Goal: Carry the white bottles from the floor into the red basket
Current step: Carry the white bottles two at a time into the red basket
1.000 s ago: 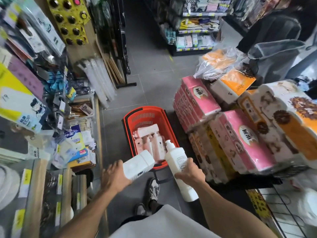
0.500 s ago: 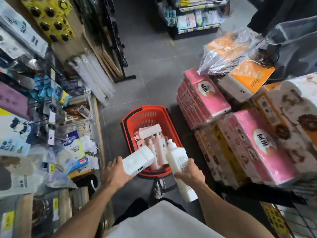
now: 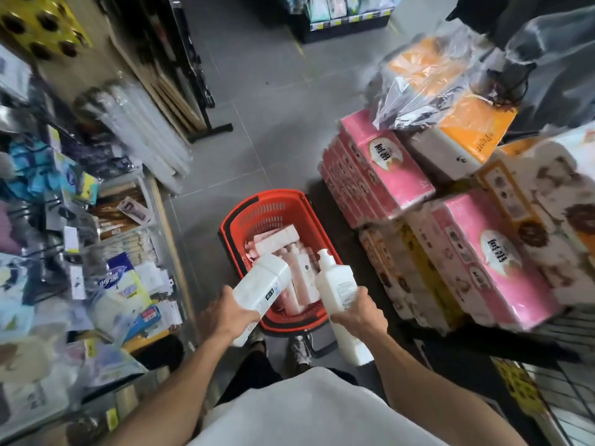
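Red basket (image 3: pixel 291 320) sits on the grey tile floor (image 3: pixel 251 101), mid-aisle, just beyond the person's shoes (image 3: pixel 297 349). Slotted walls, black trim on the rim. Inside: pink bottles (image 3: pixel 304 268) lying packed together, plus a pale box (image 3: pixel 280 238) across them toward the far end.

Left hand (image 3: pixel 225 313) is wrapped around a white bottle (image 3: pixel 262 286), gripping the lower end. That bottle is tilted, its top end pointing up and right over the basket's near-left rim. Dark label patch shows on its side. Cap end is blunt; can't tell the cap type.

Right hand (image 3: pixel 357 312) is wrapped around the middle of a pump bottle (image 3: pixel 336 289), also white. Pump head points far, over the basket's near-right part; base hangs toward the person, outside the near rim. Printed label on its body, text too small to read.

Both bottles are in the air, not touching the basket or its contents as far as I can tell. The two sit close side by side, small gap between.

Right of the basket: stacked pink tissue packs (image 3: pixel 380 175), more pink and patterned packs nearer, orange packs (image 3: pixel 463 136) on top further back. Left: shelf (image 3: pixel 170 252) crowded with small packaged goods, blurred. Far end: another display rack (image 3: pixel 344 20).
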Demonstrator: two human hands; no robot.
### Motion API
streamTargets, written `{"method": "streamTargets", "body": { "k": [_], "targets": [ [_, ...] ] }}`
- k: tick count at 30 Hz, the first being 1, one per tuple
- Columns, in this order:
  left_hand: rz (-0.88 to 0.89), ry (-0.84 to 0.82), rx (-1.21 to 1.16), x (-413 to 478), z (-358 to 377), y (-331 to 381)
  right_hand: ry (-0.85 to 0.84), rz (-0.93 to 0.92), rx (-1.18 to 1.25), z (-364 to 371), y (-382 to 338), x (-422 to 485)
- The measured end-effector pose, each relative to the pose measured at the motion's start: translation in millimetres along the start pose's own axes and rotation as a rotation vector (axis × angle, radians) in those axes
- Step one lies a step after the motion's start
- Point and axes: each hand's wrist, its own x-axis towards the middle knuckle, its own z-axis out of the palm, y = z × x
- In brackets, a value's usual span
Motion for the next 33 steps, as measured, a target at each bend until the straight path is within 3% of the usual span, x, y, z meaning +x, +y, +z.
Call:
{"method": "streamTargets", "body": {
  "k": [5,10,16,33],
  "targets": [
    [-0.006,-0.068,-0.034,34.2,-21.6,-5.6,-0.025,0.049,0.094,9.8,-26.0,-4.8],
    [-0.033,-0.108,-0.235,70.5,-21.2,8.3,0.018,0.130,0.192,24.0,-49.3,15.9],
    [-0.094,-0.074,-0.413,109.5,24.9,11.0,0.004,0.133,0.275,51.6,-53.6,61.3],
    [-0.222,-0.013,-0.514,217.5,136.4,45.0,0.034,0.160,0.416,144.2,-37.2,195.5]
  ]
}}
